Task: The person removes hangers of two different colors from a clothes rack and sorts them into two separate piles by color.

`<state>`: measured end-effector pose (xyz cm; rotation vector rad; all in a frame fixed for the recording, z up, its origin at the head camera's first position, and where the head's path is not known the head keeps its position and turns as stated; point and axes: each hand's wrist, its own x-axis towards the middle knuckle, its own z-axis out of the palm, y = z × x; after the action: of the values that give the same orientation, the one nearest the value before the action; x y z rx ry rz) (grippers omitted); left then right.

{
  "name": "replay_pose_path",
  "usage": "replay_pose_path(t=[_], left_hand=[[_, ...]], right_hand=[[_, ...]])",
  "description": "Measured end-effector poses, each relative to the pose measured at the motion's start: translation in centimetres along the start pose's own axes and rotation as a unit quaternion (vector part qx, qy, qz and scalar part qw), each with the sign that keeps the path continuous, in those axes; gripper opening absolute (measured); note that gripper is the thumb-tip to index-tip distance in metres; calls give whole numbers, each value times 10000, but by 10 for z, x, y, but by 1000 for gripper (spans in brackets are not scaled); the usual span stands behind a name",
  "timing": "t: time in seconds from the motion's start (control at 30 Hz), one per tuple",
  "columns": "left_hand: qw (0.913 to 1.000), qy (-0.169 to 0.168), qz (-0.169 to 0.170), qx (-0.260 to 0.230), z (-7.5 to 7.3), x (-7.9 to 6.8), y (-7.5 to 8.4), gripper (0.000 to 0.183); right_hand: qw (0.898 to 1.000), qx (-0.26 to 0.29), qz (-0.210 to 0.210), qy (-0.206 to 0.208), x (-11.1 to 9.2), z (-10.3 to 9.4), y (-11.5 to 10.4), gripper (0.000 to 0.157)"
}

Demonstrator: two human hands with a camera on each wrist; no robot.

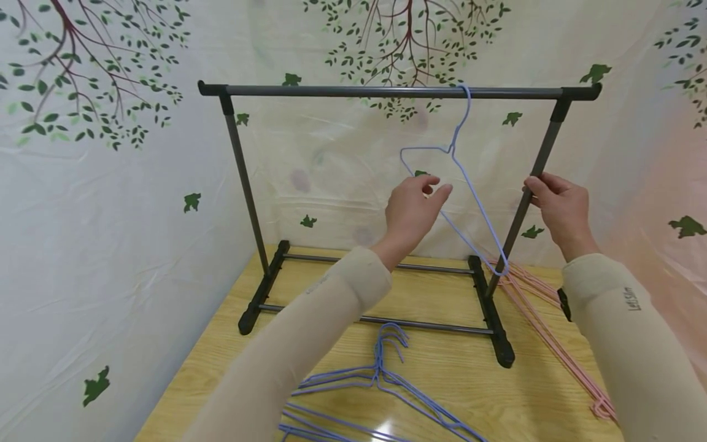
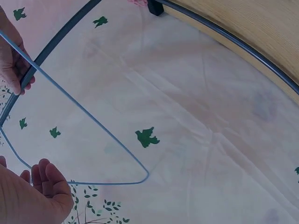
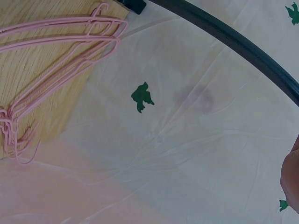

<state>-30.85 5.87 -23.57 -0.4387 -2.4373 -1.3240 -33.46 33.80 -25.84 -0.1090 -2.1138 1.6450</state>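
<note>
A blue wire hanger (image 1: pixel 478 199) hangs by its hook from the top bar of a black clothes rack (image 1: pixel 342 92), right of the bar's middle. My left hand (image 1: pixel 411 209) is beside the hanger's left part, fingers loosely bent, thumb and fingertips apart. In the left wrist view the hanger's wire (image 2: pixel 93 117) passes behind that hand (image 2: pixel 39 198). On the right, my right hand (image 1: pixel 566 205) grips the rack's right post (image 1: pixel 519 218) between thumb and fingers. Only a bit of the right hand (image 3: pixel 292 179) shows in the right wrist view.
Several blue hangers (image 1: pixel 378 362) lie on the wooden table (image 1: pixel 530 399) in front of the rack, partly behind the left sleeve. Pink hangers (image 1: pixel 558 344) lie at the table's right side. A patterned sheet (image 1: pixel 331 166) stands behind the rack and at both sides.
</note>
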Motion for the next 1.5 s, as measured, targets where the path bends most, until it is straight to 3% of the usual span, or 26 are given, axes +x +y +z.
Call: replay_pose_path(t=[0.23,0.4,0.67,0.97,1.27,1.5], left_hand=[[9997,122,-209,-63,17,2,17,38],[9993,210,-301,-13,29,1,24,40],[9987,315,-363,157,41,-1,31,43],[9977,427,-360,385,42,0,30,36],[9963,659,-112,537,38,-1,27,24],[9963,801,-108,302,35,-5,28,22]], right_hand=[[10000,68,-14,21,1,-1,1,60],[9993,374,-45,61,2,-1,2,58],[9995,307,38,45,1,-2,4,56],[9999,128,63,-5,0,-1,3,56],[9994,360,-9,9,1,-1,5,54],[9993,374,23,-5,1,-1,6,56]])
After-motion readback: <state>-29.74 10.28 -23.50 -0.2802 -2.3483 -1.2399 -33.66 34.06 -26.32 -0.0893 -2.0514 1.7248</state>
